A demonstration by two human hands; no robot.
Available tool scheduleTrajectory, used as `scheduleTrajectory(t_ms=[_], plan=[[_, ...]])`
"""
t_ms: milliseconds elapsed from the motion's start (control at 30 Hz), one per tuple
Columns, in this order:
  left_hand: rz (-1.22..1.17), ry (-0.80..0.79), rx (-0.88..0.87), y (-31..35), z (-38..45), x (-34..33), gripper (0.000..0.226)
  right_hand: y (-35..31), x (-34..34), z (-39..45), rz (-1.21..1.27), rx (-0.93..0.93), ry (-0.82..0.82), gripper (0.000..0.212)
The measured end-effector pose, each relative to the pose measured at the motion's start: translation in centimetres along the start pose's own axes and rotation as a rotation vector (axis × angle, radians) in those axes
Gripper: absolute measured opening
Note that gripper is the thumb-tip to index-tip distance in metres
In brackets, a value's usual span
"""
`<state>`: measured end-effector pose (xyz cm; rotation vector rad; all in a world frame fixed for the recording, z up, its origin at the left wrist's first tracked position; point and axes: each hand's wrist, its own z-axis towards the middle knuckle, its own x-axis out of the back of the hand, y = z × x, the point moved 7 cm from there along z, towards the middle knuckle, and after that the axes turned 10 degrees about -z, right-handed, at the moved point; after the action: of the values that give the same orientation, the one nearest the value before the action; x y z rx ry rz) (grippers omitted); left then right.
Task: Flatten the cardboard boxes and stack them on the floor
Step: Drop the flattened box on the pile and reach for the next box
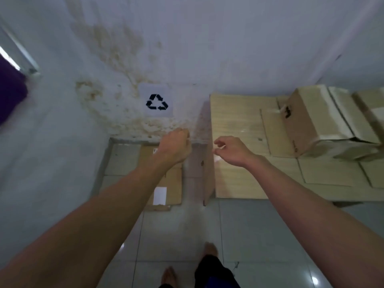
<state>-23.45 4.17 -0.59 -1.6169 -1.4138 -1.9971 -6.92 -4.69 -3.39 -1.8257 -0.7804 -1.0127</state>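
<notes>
A flattened cardboard box (pixel 166 183) with a white label lies on the floor tiles against the wall, under my left forearm. My left hand (pixel 176 146) hovers above its far end, fingers curled into a fist with nothing visible in it. My right hand (pixel 230 150) hangs over the near left corner of a low tan platform (pixel 239 121), fingers loosely curled and holding nothing. An unflattened cardboard box (pixel 311 123) lies tilted on the platform at the right. Flat cardboard sheets (pixel 328 171) lie beside it.
A recycling sign (pixel 156 102) is stuck to the stained white wall above the floor stack. More boxes (pixel 365 113) crowd the far right. A purple cloth (pixel 10 94) hangs at the left edge. My bare feet (pixel 209 249) stand on glossy tiles.
</notes>
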Motion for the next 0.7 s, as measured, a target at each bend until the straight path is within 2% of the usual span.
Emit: scheduleTrajectory(t_ms=[200, 467, 700], plan=[[-0.015, -0.005, -0.045, 12.0, -0.7, -3.3, 0.034, 9.1, 6.1, -5.9, 0.02, -0.037, 0.101, 0.038], [-0.082, 0.066, -0.053, 26.5, 3.0, -9.3, 0.033, 23.2, 14.2, -10.1, 0.039, -0.042, 0.214, 0.036], [-0.081, 0.072, -0.033, 34.4, 6.6, -14.1, 0.034, 34.1, 18.9, -10.9, 0.074, -0.078, 0.269, 0.035]])
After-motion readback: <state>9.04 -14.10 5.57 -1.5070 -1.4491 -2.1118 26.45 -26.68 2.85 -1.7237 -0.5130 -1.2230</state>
